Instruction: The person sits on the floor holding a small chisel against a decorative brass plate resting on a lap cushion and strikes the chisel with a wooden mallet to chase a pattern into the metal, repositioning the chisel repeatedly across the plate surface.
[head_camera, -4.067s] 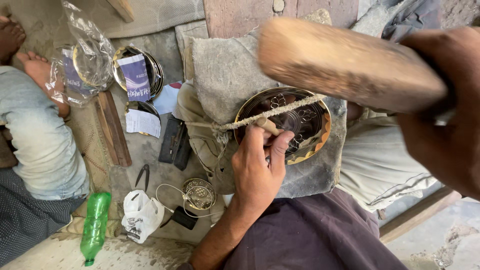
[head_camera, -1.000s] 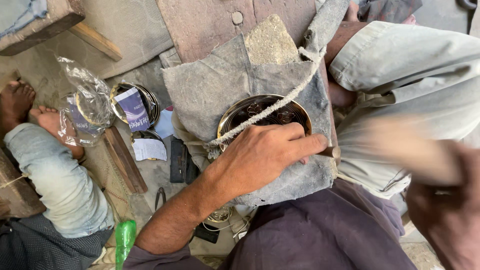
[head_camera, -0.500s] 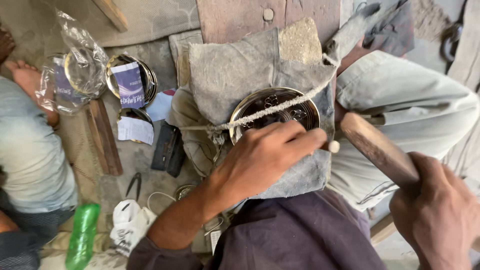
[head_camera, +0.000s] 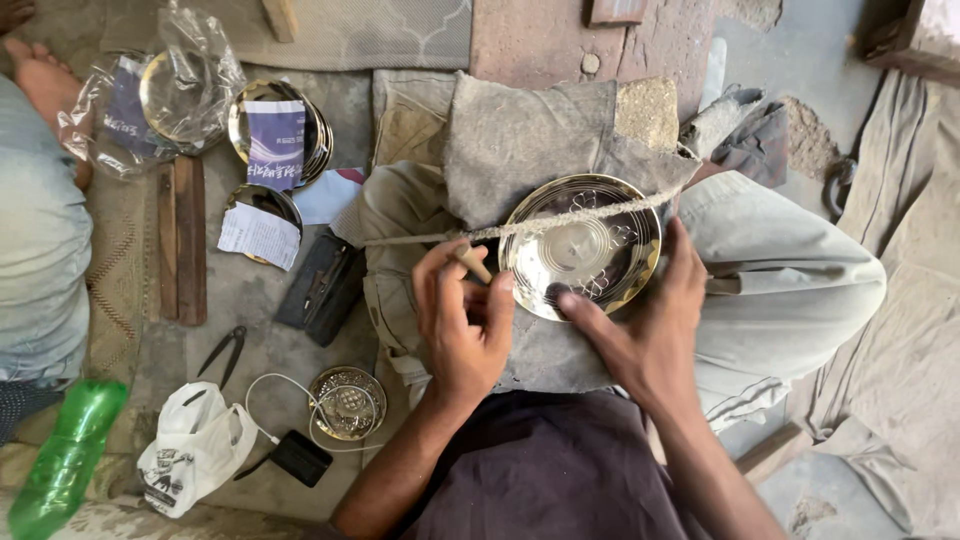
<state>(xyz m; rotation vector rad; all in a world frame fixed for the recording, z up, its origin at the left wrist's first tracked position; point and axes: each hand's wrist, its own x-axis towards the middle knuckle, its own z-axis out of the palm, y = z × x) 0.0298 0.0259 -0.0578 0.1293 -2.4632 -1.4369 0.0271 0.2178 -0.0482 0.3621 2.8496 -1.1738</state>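
Note:
A round brass plate (head_camera: 585, 240) with an engraved pattern lies on a grey cloth (head_camera: 530, 140) over my lap. A rough cord (head_camera: 600, 212) runs tight across the plate. My left hand (head_camera: 462, 325) is at the plate's left edge, closed on a small wooden-handled punch (head_camera: 472, 263) whose tip points at the rim. My right hand (head_camera: 650, 325) spans the lower right rim, thumb on the right edge and index fingertip on the bottom edge. A dark handle (head_camera: 725, 285) sticks out beside the right thumb on my thigh.
Stacked brass plates (head_camera: 275, 130) with paper labels and a plastic bag (head_camera: 160, 95) sit at the upper left by a wooden strip (head_camera: 180, 240). A black pouch (head_camera: 320, 285), pliers (head_camera: 225, 355), small engraved bowl (head_camera: 347, 402), white bag (head_camera: 195, 445) and green bottle (head_camera: 60, 460) lie lower left. Another person's leg (head_camera: 35, 260) is at the left.
My right hand no longer holds the wooden mallet it swung earlier; it has come down onto the plate's rim. My left hand has slid off the plate to its left edge.

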